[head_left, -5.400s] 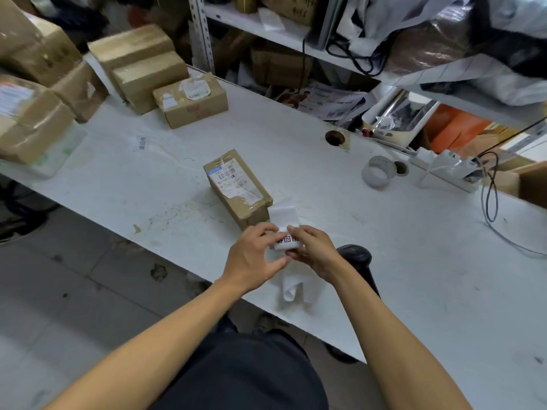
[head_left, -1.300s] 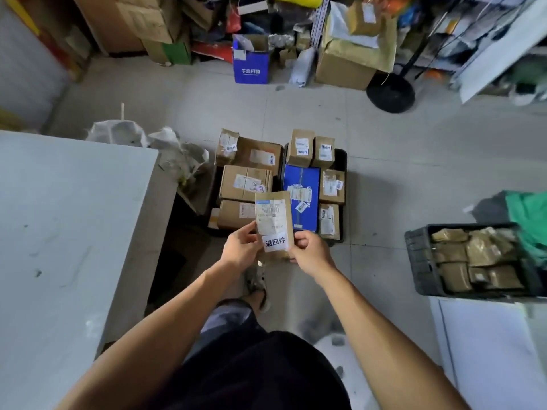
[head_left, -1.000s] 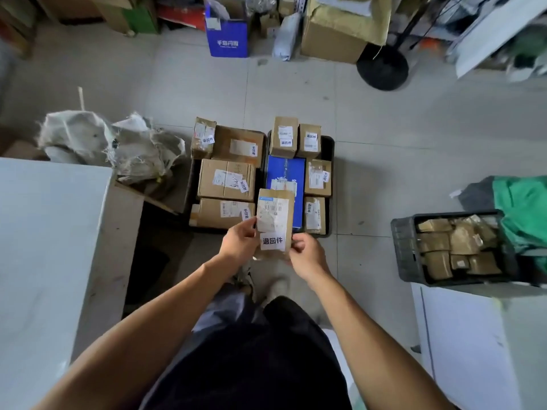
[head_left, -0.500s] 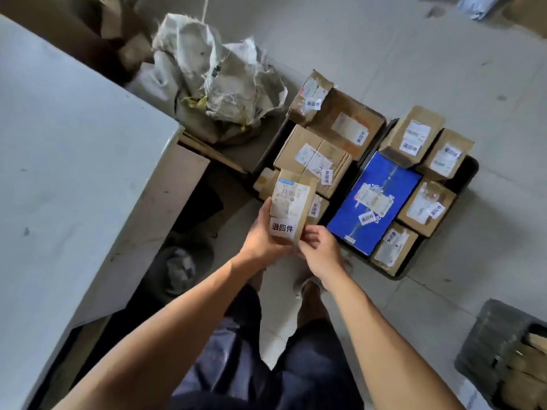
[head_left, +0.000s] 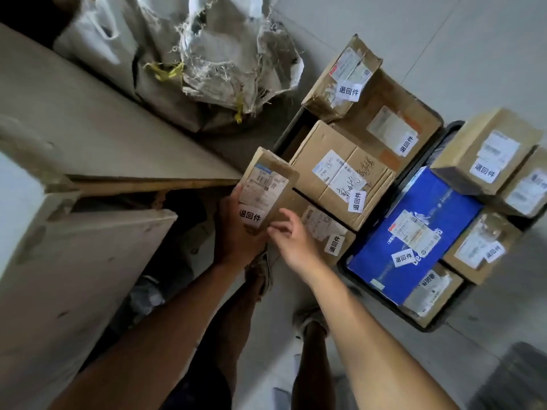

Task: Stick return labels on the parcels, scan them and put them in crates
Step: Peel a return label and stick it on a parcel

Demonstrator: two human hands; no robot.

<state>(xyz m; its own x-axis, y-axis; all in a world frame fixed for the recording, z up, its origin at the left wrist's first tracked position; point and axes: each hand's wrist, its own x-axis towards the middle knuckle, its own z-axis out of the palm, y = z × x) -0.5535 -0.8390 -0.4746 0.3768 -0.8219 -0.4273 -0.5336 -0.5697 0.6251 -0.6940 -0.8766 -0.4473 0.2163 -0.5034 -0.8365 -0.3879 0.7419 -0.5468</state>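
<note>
Cardboard parcel (white return label) gripped by left hand; upright.

Looked like a parcel returns depot or warehouse back room: bare grey tiled floor, black crates on the ground packed with cardboard boxes wearing shipping labels and return stickers, a frayed woven sack dumped beside a scuffed white worktable

The person has turned from the table and bent toward the floor crates. The right hand has let go; only the left hand holds the labelled parcel.
</note>
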